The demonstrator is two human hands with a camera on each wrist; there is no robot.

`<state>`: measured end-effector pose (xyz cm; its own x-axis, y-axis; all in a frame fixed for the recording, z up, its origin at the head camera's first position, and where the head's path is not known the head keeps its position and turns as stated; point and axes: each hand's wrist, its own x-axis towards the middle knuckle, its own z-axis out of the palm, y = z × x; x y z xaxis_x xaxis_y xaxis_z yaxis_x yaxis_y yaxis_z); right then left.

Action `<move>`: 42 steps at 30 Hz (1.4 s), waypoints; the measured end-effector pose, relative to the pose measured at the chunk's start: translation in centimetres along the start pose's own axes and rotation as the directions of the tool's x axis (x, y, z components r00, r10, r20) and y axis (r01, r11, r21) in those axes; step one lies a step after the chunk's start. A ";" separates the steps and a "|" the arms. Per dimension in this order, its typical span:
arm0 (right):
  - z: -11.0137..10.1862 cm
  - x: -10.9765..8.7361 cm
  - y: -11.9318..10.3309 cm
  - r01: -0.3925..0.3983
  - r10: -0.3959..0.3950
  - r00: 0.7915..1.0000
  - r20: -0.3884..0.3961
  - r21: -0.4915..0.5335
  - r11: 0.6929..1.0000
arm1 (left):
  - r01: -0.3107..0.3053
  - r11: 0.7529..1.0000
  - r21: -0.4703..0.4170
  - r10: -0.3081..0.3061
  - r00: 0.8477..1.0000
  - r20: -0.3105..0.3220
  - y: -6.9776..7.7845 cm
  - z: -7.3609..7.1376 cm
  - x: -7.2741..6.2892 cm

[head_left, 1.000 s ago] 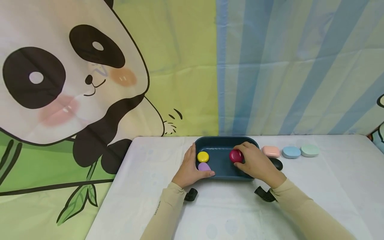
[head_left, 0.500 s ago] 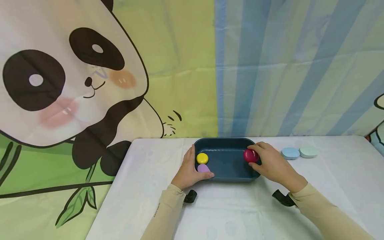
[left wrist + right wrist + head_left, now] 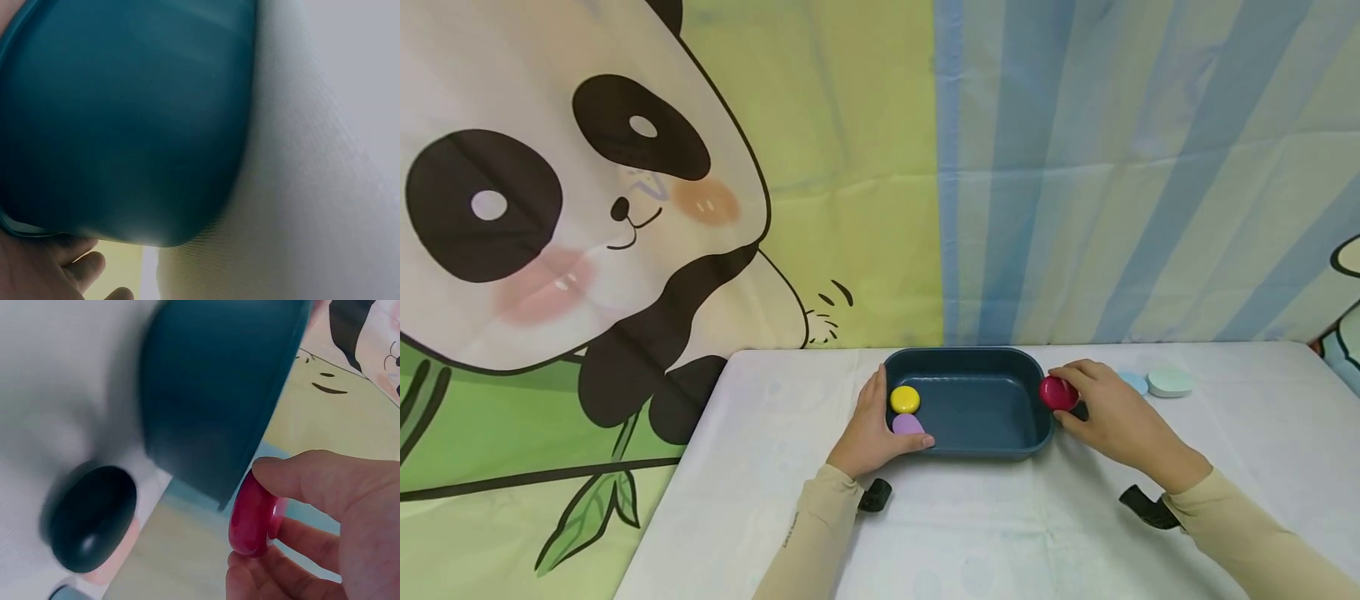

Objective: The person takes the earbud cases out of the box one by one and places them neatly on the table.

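Observation:
My left hand (image 3: 868,425) holds the left end of a dark blue rectangular dish (image 3: 977,414), with the fingers along its left wall and the thumb at the near rim. A round yellow soap (image 3: 905,400) and a purple soap (image 3: 907,424), partly covered by that thumb, lie inside the dish. At the dish's right rim, my right hand (image 3: 1120,421) pinches a glossy round red soap (image 3: 1058,393) between thumb and fingers. The right wrist view shows this red soap (image 3: 250,519) raised off the table beside the rim.
On the white table (image 3: 970,517), right of the dish, lie a black oval soap (image 3: 94,519), a pink one (image 3: 115,555), a light blue one (image 3: 1135,382) and a mint one (image 3: 1170,382). My right hand partly hides this row. A printed cloth (image 3: 865,208) hangs behind the table.
My right hand has carried the red soap rightward, from over the dish's inside to its right rim. The left hand stays at the dish's left end.

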<state>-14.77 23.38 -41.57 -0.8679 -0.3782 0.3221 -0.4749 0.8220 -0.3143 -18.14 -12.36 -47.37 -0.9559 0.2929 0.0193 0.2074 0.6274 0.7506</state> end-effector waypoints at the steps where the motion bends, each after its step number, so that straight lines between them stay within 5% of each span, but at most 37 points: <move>1: -0.1 -0.1 0.2 -0.001 0.001 1.000 0.005 -0.002 1.000 | 0.001 1.000 0.001 -0.001 1.000 -0.001 0.0 0.0 0.0; 25: -0.2 -4.0 6.4 -0.005 0.012 0.997 0.083 -0.083 0.997 | -0.005 1.000 -0.006 0.005 1.000 0.000 0.0 0.0 0.1; 42: 0.0 -5.5 8.8 -0.027 0.039 0.989 0.141 -0.087 0.996 | 0.000 1.000 -0.004 0.000 1.000 0.005 -0.1 0.0 0.1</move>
<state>-14.13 32.68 -46.13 -0.8974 -0.4023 0.1809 -0.4373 0.8655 -0.2442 -18.25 -12.37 -47.45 -0.9548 0.2967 0.0155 0.2064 0.6249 0.7529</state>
